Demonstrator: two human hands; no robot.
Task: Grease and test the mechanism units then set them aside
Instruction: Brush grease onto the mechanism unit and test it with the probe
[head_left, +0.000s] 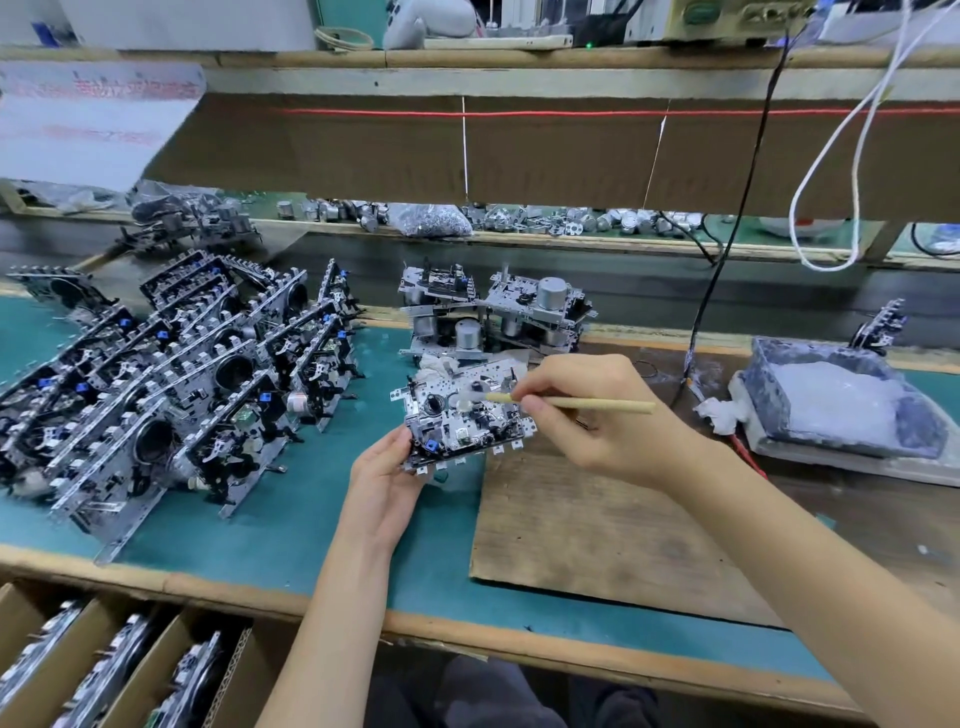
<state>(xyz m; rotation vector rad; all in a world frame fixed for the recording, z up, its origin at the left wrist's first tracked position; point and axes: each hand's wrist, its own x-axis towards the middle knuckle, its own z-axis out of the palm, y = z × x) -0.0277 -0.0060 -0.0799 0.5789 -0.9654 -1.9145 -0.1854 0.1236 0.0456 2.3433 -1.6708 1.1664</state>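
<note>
Table (311, 545), left edge: stacked units (171, 384). Mid-table, raised: mechanism unit (462, 421), silver perforated plate, black levers, one blue part. Left hand (384, 483) grips its near-left corner. Right hand (587, 415) pinches a brush (597, 404), tip on the unit.

The left hand (387, 480) grips a mechanism unit (462, 418) from below at its near left corner, holding it tilted above the green bench mat (291, 525), while the right hand (587, 410) pinches a thin wooden brush (566, 402) whose pale tip touches the unit's top face. To the left, a crowd of similar units (176, 374) leans in rows on the mat, and a smaller stack of units (493, 317) sits just behind the held one. A worn board (587, 525) lies under the right forearm, and a grease tray (836, 402) sits at the right.
</note>
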